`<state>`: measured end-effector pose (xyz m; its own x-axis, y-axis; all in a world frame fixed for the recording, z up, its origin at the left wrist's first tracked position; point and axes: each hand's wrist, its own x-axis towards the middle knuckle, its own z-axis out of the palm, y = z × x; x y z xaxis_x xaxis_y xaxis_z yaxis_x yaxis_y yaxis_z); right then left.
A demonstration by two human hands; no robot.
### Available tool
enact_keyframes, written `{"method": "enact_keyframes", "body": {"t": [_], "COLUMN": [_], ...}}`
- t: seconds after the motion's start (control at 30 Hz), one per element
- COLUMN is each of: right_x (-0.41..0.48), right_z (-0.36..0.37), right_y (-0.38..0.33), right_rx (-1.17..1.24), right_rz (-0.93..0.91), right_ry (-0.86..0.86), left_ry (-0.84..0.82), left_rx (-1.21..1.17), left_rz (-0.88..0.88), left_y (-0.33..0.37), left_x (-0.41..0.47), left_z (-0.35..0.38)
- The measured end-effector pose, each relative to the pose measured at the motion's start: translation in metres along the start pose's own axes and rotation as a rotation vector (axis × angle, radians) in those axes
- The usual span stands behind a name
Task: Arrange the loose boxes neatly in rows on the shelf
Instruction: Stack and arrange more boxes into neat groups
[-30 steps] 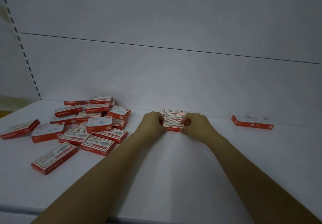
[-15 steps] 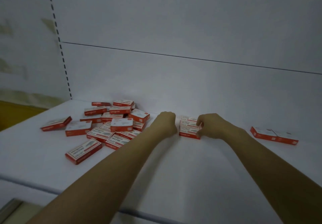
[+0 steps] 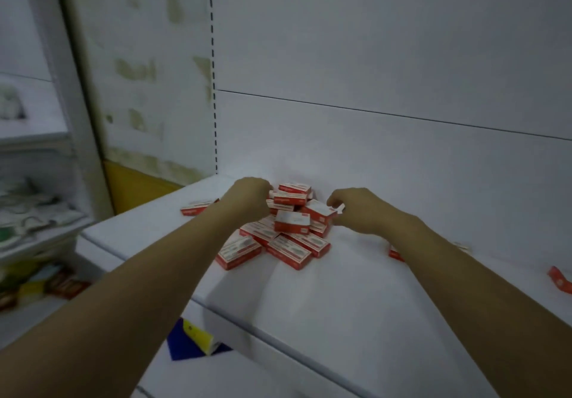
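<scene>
Plainly, the pile of boxes [image 3: 286,233] sat on the shelf [image 3: 340,292]; the right grip [image 3: 359,210] pinched the pile's rightmost box [image 3: 318,211], long axis toward it; the left grip [image 3: 251,199] curled at the pile's left, hold unclear.

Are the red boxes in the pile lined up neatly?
No, the red boxes lie jumbled in a heap on the shelf, overlapping at different angles.
</scene>
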<state>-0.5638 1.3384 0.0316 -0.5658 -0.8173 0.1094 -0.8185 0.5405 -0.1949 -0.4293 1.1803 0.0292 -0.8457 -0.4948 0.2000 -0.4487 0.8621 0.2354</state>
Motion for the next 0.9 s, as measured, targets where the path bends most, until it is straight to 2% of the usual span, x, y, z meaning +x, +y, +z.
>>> {"method": "enact_keyframes", "body": {"t": [0.23,0.4,0.63,0.9], "right_x": [0.024,0.029,0.023,-0.022], "right_z": [0.019,0.036,0.033,-0.005], "right_y": [-0.034,-0.038,-0.026,0.034], "right_rx": [0.041,0.023,-0.009,0.035], "right_rz": [-0.097,-0.063,-0.033,0.105], "right_ry": [-0.091,-0.167,-0.082,0.066], "left_ry": [-0.015,-0.008,0.003,-0.026], "left_rx": [0.046,0.066,0.039,0.035], "left_rz": [-0.126,-0.157,-0.123,0.082], "left_y": [-0.041,-0.052,-0.037,0.03], "left_x": [-0.017,-0.02,-0.011,0.027], "left_z": [0.006,0.01,0.013,0.013]}}
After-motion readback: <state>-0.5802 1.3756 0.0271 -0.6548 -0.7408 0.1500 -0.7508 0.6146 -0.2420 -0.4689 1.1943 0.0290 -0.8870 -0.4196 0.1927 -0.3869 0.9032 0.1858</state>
